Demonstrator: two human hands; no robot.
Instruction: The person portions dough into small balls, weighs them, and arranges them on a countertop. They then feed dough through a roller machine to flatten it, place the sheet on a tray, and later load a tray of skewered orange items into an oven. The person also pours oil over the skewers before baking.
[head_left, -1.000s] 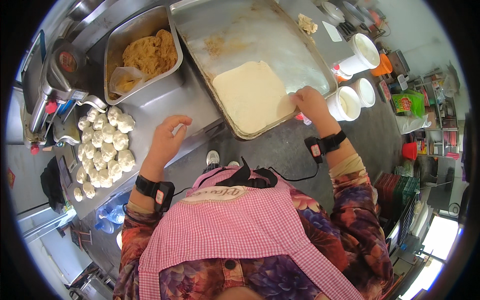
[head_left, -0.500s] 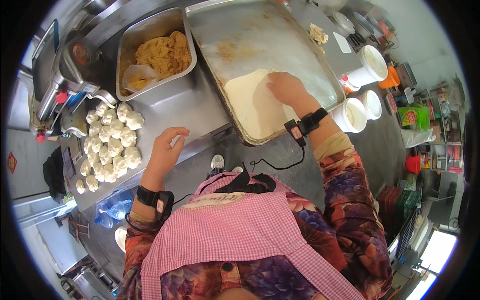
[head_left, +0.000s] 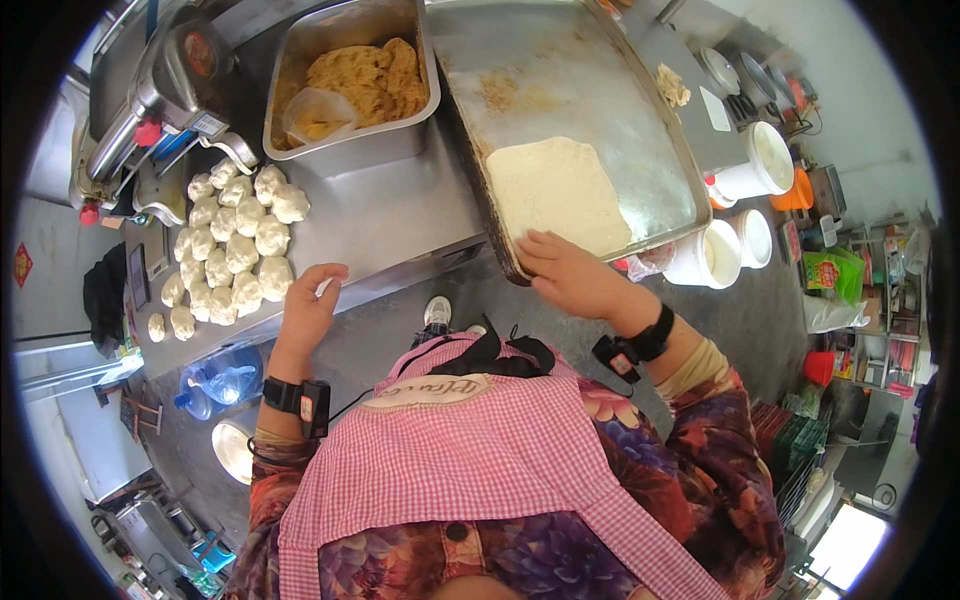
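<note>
The right hand [head_left: 570,275] lies flat and open on the near rim of the metal tray [head_left: 640,130], at the 6 o'clock edge of the flattened dough sheet [head_left: 555,190]. Half a second ago it pressed farther up on the dough. The left hand [head_left: 310,305], loosely open and empty, rests on the steel counter [head_left: 390,220], the dough balls [head_left: 235,245] at its 10 o'clock.

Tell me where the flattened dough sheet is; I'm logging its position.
In the head view, the flattened dough sheet lies in the large metal tray, just beyond the right hand.
</note>
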